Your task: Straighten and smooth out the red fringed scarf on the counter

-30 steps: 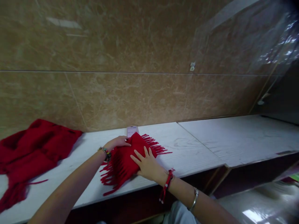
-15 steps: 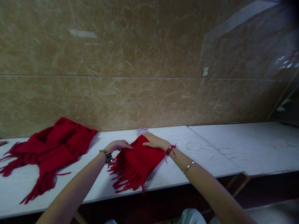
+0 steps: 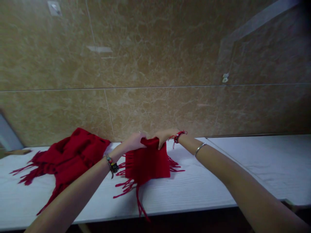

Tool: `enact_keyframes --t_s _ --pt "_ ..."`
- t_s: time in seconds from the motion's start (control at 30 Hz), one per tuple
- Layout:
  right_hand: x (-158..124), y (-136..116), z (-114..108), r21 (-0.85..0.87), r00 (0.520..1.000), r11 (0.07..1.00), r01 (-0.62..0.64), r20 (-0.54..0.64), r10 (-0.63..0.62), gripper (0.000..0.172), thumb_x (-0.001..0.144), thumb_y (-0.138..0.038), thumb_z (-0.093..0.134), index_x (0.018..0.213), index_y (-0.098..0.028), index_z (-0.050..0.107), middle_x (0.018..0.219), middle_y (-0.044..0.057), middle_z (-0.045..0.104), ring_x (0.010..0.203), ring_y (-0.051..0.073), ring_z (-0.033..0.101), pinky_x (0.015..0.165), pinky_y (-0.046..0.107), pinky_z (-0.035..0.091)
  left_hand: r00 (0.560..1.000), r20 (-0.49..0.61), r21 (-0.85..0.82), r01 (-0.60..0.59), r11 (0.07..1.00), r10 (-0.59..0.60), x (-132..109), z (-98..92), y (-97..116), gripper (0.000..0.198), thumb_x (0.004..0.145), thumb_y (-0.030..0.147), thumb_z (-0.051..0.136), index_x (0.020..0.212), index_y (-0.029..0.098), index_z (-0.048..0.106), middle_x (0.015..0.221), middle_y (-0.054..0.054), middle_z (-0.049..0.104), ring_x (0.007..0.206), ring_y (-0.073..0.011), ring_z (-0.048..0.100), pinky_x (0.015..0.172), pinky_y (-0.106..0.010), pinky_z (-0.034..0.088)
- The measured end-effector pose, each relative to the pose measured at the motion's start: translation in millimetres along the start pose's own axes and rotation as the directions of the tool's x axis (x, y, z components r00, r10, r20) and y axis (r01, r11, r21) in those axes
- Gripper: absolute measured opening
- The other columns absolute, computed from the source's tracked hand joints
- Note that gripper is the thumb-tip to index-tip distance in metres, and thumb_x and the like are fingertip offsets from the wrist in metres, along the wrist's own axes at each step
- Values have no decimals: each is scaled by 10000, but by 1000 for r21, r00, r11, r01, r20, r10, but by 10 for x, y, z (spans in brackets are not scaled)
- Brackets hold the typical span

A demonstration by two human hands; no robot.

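Observation:
A folded red scarf (image 3: 152,161) with fringed ends is in front of me, over the white tabletop. My left hand (image 3: 136,141) grips its upper left edge, thumb on the near side and the other fingers mostly hidden behind the cloth. At the upper right edge, my right hand (image 3: 164,136) pinches the fabric between thumb and fingers. Fringe sticks out to both sides and hangs down at the lower left. Another red fringed piece (image 3: 73,152), loosely bunched, lies farther left, partly covered by my left forearm.
The long white table (image 3: 194,187) runs along a brown marbled tile wall (image 3: 157,110). A small brown object (image 3: 18,151) lies at the far left, near a pale upright strip (image 3: 9,132). A wall socket (image 3: 54,8) is at the upper left.
Both hands have come to the scarf's far edge and gripped it, lifting it there. The scarf has turned, with fringe now showing on both sides. The phone seen earlier behind it is out of sight.

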State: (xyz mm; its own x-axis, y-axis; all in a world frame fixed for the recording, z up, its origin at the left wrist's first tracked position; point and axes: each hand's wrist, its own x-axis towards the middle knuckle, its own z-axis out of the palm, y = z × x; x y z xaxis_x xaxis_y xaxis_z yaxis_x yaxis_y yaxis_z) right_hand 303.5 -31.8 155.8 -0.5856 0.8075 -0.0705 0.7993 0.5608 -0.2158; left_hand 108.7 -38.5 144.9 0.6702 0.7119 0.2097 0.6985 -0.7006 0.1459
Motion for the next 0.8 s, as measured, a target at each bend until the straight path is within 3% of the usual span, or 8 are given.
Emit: enact_keyframes --t_s 0.07,0.13,0.23,0.43,0.53,0.63,0.73,0.8 --pt "-184 -59 -75 -128 991 986 109 -58 -117 348 591 -221 697 929 -175 626 801 -1 633 719 158 561 667 258 428 994 -88 154 -55 987 69 -55 -168 49 237 663 227 569 887 175 627 885 -54 608 865 -213 533 830 -307 360" --pt "-362 -160 -3 -275 948 958 85 -275 -163 333 664 -218 648 980 -134 584 911 59 601 800 179 540 694 267 417 976 -157 290 -99 952 150 -177 -228 83 274 675 156 537 940 183 598 942 -57 585 923 -216 513 919 -348 301" --pt "-580 -360 427 -432 874 902 -18 -444 -196 243 779 -179 524 1011 -109 533 961 115 550 851 197 502 738 307 400 958 -153 439 -154 885 242 -486 -12 95 271 720 98 470 960 185 561 959 -62 572 917 -199 511 974 -386 247" --pt "-899 -646 1490 -521 894 840 151 -290 -341 220 866 -107 356 997 -132 532 917 103 555 839 194 478 820 367 362 945 103 343 -326 881 309 -1245 818 106 210 738 184 530 943 219 559 953 -60 577 894 -196 522 965 -401 266" --pt "-1019 -609 1536 -386 900 892 236 -260 -351 290 810 -187 503 1097 -146 511 1029 98 552 966 207 449 896 382 324 943 122 190 -328 925 309 -1405 849 103 229 781 304 507 993 233 554 1014 -59 568 950 -190 506 957 -360 293" --pt "-1041 -456 1368 -139 898 932 334 -254 -360 476 732 -335 612 1162 -169 491 1131 78 519 1052 197 422 907 323 343 974 15 86 -225 970 225 -1302 737 32 283 835 359 411 1044 211 533 1069 -73 551 998 -187 488 921 -321 348" --pt "-914 -257 1254 68 914 988 141 -392 -103 346 793 -341 531 1086 -158 550 1061 79 553 995 170 478 882 297 368 990 -134 8 -50 999 51 -1031 767 -92 350 876 323 293 1133 162 471 1147 -97 510 1055 -183 470 938 -323 358" --pt "-771 -126 1253 195 859 973 -124 -470 203 314 805 -300 506 1061 -129 562 1021 101 575 969 190 503 873 327 374 983 -174 -45 53 998 -60 -843 890 -170 389 879 290 243 1172 119 434 1187 -124 489 1102 -191 452 966 -336 339"
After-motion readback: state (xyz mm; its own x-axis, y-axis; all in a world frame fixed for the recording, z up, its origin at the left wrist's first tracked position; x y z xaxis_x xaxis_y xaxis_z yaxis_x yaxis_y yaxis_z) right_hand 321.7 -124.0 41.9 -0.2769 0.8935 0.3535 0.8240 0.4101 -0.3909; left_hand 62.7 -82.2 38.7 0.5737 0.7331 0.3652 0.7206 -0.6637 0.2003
